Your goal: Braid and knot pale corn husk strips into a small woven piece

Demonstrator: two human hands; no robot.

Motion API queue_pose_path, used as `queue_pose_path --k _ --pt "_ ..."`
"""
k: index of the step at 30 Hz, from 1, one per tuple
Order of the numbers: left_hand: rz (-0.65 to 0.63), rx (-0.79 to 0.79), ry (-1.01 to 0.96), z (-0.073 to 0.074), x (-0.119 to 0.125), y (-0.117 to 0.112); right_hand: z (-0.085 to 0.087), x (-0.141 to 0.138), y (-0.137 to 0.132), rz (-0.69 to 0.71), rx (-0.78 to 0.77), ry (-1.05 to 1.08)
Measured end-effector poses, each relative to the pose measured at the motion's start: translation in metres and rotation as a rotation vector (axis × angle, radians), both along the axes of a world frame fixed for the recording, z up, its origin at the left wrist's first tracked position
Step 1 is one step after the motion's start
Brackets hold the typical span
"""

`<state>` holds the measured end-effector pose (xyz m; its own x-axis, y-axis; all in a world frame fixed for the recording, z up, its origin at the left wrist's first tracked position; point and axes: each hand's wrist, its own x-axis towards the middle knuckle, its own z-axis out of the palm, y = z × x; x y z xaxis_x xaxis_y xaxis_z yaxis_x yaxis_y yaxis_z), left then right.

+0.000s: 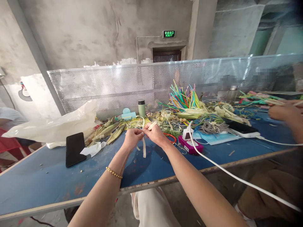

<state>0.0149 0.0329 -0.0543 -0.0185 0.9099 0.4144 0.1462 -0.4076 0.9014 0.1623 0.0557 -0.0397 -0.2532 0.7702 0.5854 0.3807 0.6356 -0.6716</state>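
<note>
Above the middle of the blue table (44, 186), my left hand (133, 137) and my right hand (155, 135) meet, fingers pinched together. Both grip pale, cream-coloured husk strips (144, 150). One end hangs below the fingers, another curls upward, and a wider piece sticks out over my right hand. The exact crossing of the strips is hidden by my fingertips. A gold bead bracelet circles my left wrist. Right behind my hands lies a heap of dried corn husks (115, 134) and husk scraps.
A black phone (75, 149) and white paper (93, 149) lie left, near a plastic bag (61, 121). Rightward are a magenta box (190, 146), a white cable (220, 167), a blue mask (216, 138) and coloured stems (184, 97). A green bottle (141, 109) stands behind. Another person's hand (285, 110) works far right.
</note>
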Motion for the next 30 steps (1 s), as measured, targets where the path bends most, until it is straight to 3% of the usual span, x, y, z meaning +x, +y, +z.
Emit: queue_pose_path --k 5,13,30 --pt "-0.092 -0.065 -0.111 0.009 0.004 -0.011 -0.001 0.001 0.002 0.018 -0.077 0.111" --pt "-0.047 -0.055 -0.147 0.008 0.004 -0.011 -0.001 0.000 -0.002 0.144 -0.136 0.204" --pt "-0.036 -0.044 -0.095 0.005 0.006 -0.009 0.001 -0.002 -0.010 0.067 -0.188 0.221"
